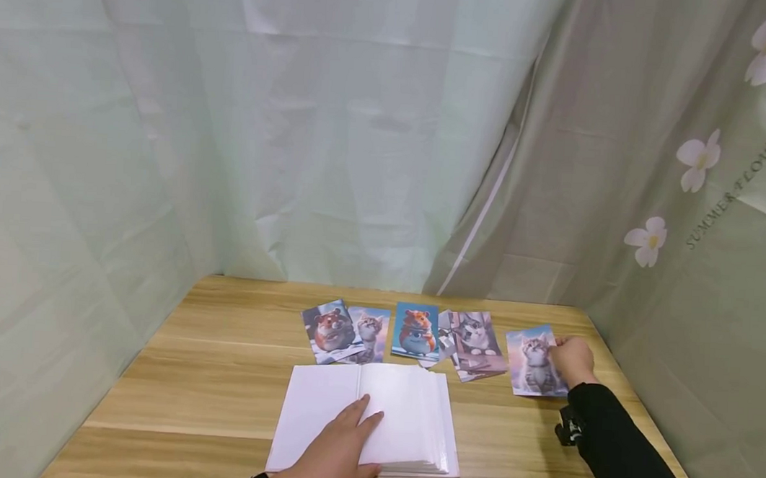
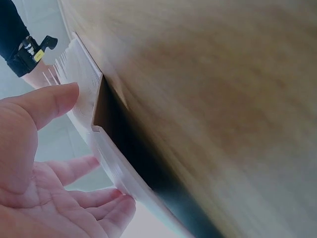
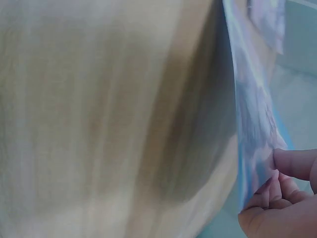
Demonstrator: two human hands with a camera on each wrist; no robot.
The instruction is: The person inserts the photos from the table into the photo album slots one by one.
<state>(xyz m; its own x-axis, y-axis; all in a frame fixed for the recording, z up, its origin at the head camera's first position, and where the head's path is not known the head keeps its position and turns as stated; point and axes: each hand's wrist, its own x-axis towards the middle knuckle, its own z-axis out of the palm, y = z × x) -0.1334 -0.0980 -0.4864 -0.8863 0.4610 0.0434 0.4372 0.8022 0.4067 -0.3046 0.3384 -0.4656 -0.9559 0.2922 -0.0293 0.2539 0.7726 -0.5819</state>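
Observation:
A white photo album lies spread on the table, its stack of clear-sleeved pages on the right side. Across its middle rests my left hand, fingers extended over the spine and page; the left wrist view shows the album's edge beside the thumb and fingers. Farther right, my right hand pinches the right edge of a kitten picture card. In the right wrist view the card stands tilted off the wood, with thumb and fingers gripping its edge.
Behind the album lie a hamster card overlapping another kitten card, a blue-backed hamster card and a grey cat card on top of others. Curtains enclose the wooden table at the back and sides.

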